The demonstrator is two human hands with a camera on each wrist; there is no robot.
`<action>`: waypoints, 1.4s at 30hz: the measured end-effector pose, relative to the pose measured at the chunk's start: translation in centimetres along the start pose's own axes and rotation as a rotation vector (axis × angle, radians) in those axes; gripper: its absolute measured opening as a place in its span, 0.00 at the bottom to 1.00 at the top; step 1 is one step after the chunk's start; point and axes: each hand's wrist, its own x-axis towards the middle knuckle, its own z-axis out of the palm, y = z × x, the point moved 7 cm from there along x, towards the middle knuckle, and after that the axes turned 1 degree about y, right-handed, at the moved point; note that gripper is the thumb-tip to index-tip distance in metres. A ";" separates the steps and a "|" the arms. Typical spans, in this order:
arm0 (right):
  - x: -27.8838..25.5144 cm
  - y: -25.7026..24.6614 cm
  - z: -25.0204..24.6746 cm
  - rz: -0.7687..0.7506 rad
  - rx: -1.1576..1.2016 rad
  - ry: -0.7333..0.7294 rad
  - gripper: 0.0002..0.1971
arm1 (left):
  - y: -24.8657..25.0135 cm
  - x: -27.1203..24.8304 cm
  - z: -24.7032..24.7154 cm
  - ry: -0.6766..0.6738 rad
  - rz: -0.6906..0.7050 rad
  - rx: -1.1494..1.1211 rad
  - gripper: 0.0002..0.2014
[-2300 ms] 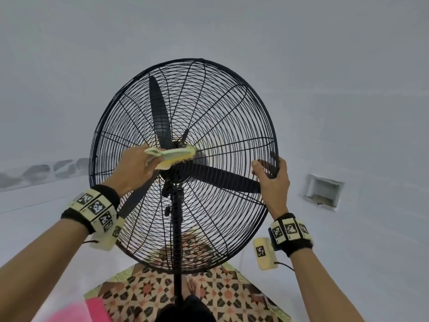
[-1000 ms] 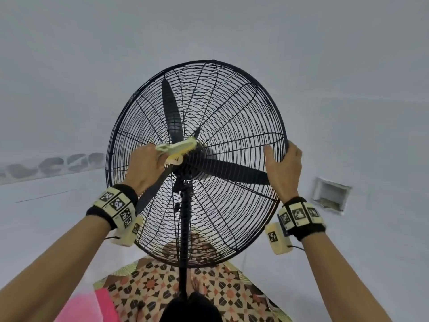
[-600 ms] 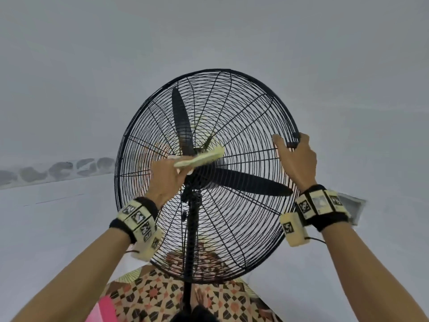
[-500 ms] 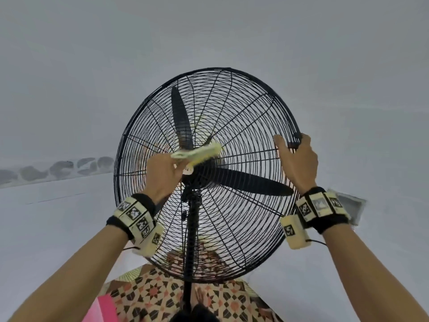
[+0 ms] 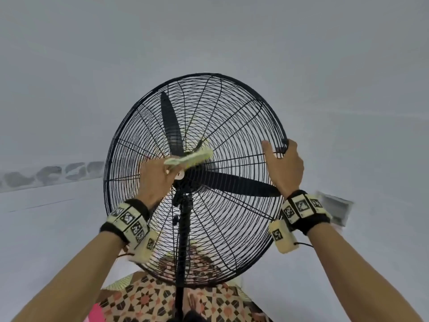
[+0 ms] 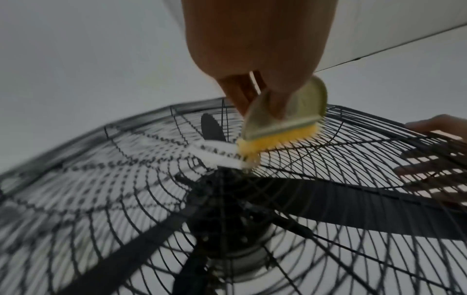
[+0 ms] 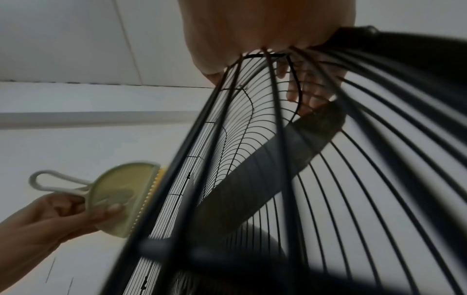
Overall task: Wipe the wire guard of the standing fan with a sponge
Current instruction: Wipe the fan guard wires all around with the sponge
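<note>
Wire guard (image 5: pixel 232 126) of the black standing fan fills the middle of the head view, tilted back on its pole (image 5: pixel 183 240) above a patterned floor mat (image 5: pixel 144 298). The left hand (image 5: pixel 155 182) grips a sponge (image 5: pixel 189 158), a pale green holder with a looped handle and a yellow pad along its straight edge; the left-wrist view shows that pad pressed against the wires just beside the hub, by a white label. The right hand (image 5: pixel 284 166) is curled round the guard's right rim, thumb on the near face and fingers hooked through to the far side, steadying the head of the fan.

Wiping looks to be under way near the centre, with most of the grille towards the rim probably not yet covered. A sensible next stroke would drag the pad outward along the spokes while the right hand braces against the push. Pressing too hard could swing or tip the fan.
</note>
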 end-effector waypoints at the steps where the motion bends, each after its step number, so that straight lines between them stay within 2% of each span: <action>1: 0.1 0.1 0.0 0.004 0.002 0.006 0.38 | 0.2 0.2 -0.3 -0.025 0.035 0.015 0.24; 2: 0.1 0.2 -0.1 0.007 0.001 0.008 0.38 | 0.5 0.6 -1.0 -0.016 0.048 0.035 0.22; 4: 0.0 0.1 -0.1 0.003 0.003 0.010 0.37 | 0.9 1.9 -2.3 0.090 -0.006 0.045 0.17; 6: -0.2 -0.1 0.0 0.003 0.022 0.005 0.34 | 1.8 2.9 -2.4 0.158 -0.087 0.007 0.19; 7: -0.3 -0.1 0.0 0.007 0.029 0.005 0.33 | 2.4 3.0 -1.7 0.126 -0.094 0.016 0.19; 11: -0.1 0.4 -0.4 0.019 0.039 0.015 0.30 | 3.0 2.1 1.2 -0.149 -0.055 0.083 0.18; 12: 0.0 0.6 -0.5 0.022 0.041 0.018 0.30 | 3.0 2.2 1.1 -0.170 -0.049 0.084 0.18; 16: -0.4 0.3 -0.2 -0.013 0.048 0.014 0.31 | 2.5 2.9 0.0 0.002 -0.117 0.069 0.17; 17: -0.4 0.2 -0.1 -0.017 0.048 0.014 0.31 | 2.7 2.8 0.2 -0.013 -0.107 0.081 0.18; 20: -0.2 0.3 -0.3 -0.011 0.044 0.028 0.32 | 3.0 2.8 0.5 -0.176 -0.025 0.053 0.18; 21: -0.2 0.3 -0.4 -0.007 0.043 0.028 0.31 | 2.8 3.2 0.0 -0.176 -0.020 0.044 0.18; 24: -0.3 0.5 -0.4 -0.006 0.046 0.018 0.30 | 2.6 3.7 -1.2 -0.034 -0.037 0.010 0.19; 25: -0.3 0.5 -0.3 -0.007 0.045 0.015 0.30 | 3.0 3.4 -0.9 -0.036 -0.028 0.011 0.19; 29: -0.2 0.7 -0.4 -0.006 0.041 0.024 0.32 | 3.0 3.1 0.5 -0.300 0.028 0.023 0.17; 30: -0.1 0.7 -0.4 -0.007 0.040 0.023 0.31 | 3.0 3.5 -0.1 -0.286 0.038 0.007 0.17; 31: -0.2 0.7 -0.4 -0.008 0.043 0.021 0.31 | 3.0 4.1 -0.9 -0.212 0.028 -0.019 0.17; 33: -0.4 0.4 -0.4 -0.015 0.047 0.023 0.30 | 3.3 5.4 -2.2 -0.002 -0.016 -0.112 0.16; 35: -0.6 0.2 -0.3 -0.027 0.041 0.025 0.31 | 4.4 6.1 -1.7 0.061 -0.034 -0.077 0.16; 38: -0.4 0.4 -0.3 -0.029 0.032 0.027 0.33 | 5.6 5.6 0.4 0.002 0.008 0.060 0.16; 42: -0.2 1.6 -0.4 0.001 0.029 0.037 0.34 | 6.7 3.4 1.8 -0.216 0.169 0.072 0.15</action>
